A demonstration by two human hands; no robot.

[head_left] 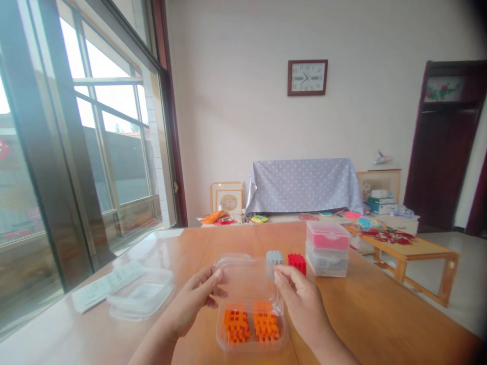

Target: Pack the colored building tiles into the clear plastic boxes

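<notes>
1. Nearest on the wooden table: clear plastic box with two orange interlocking blocks inside.
2. Raised over it, the clear lid, pinched at its left edge by the left hand and at its right edge by the right hand; hands apart.
3. Just behind: grey block beside red block.
4. Right: stacked boxes. Left: empty clear containers on paper.
5. Far wall: clock.
</notes>
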